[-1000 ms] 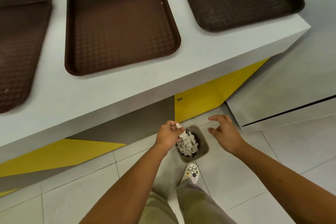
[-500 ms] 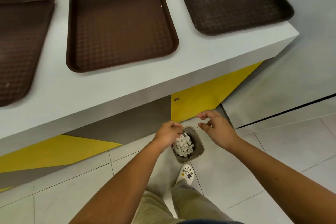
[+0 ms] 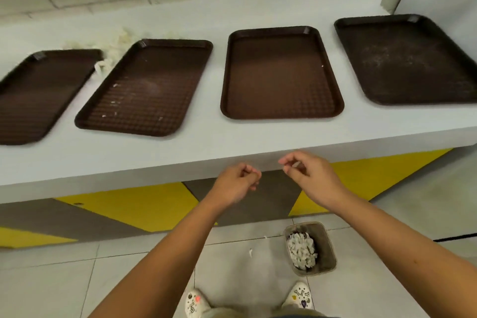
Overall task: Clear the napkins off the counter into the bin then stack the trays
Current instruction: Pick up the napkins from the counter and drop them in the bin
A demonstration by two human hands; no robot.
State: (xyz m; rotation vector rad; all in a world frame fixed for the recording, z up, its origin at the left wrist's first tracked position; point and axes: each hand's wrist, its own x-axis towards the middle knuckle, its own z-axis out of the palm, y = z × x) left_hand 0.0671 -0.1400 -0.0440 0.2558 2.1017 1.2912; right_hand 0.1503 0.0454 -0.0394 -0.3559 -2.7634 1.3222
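Four brown trays lie in a row on the white counter (image 3: 206, 147): the far-left tray (image 3: 38, 95), the second tray (image 3: 144, 88), the third tray (image 3: 281, 72) and the right tray (image 3: 410, 59). A heap of white napkins (image 3: 116, 44) lies on the counter behind the gap between the two left trays. On the floor at the right stands the small grey bin (image 3: 325, 248) with crumpled napkins (image 3: 302, 250) in it. My left hand (image 3: 237, 183) and my right hand (image 3: 307, 175) hang in front of the counter's edge, fingers loosely curled, with nothing plainly held.
A small white scrap (image 3: 250, 252) lies on the tiled floor left of the bin. The counter front is grey with yellow panels (image 3: 134, 204). My two shoes (image 3: 300, 297) stand near the bin. A tiled wall runs behind the counter.
Both hands have risen from over the bin to the counter's edge. The left hand no longer holds the napkin piece. My view has swung up and left, showing all the trays.
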